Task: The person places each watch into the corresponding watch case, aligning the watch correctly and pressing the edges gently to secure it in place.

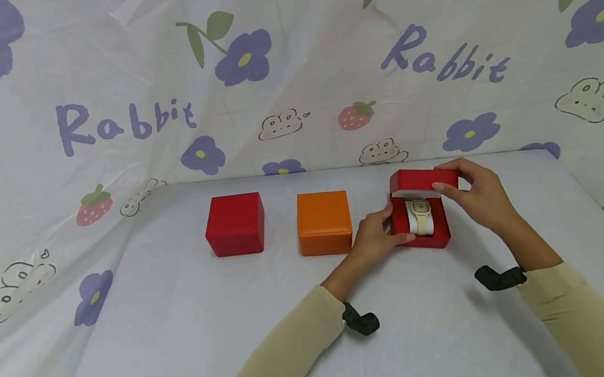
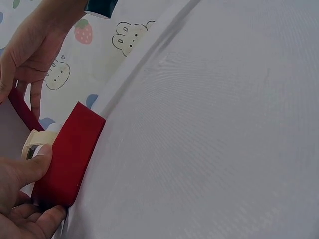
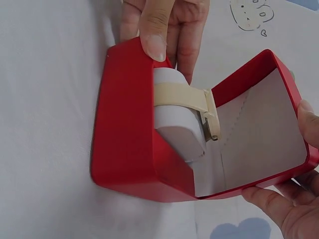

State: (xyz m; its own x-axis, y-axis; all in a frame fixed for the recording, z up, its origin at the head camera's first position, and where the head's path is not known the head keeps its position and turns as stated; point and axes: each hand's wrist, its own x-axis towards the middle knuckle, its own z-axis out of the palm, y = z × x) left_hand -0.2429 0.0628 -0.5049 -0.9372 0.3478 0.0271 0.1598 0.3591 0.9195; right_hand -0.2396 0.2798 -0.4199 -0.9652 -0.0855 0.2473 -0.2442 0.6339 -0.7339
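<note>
A red watch box point(image 1: 443, 231) stands on the table at the right with its hinged lid point(image 1: 420, 179) raised. Inside, a cream-strapped watch point(image 1: 420, 208) is wrapped round a white cushion point(image 3: 182, 127). My left hand point(image 1: 374, 237) grips the box's base from the left, its thumb point(image 2: 37, 164) over the front rim and its fingers along the side. With my right hand point(image 1: 475, 192) I pinch the lid's right edge, thumb on the front rim and fingers behind. The right wrist view shows the lid's white lining point(image 3: 264, 129).
Left of the open box stands a closed orange box point(image 1: 324, 220), and farther left a closed red box point(image 1: 235, 225). A white cloth point(image 1: 185, 341) covers the table. Behind it hangs a printed curtain point(image 1: 290, 89) with flowers and rabbits.
</note>
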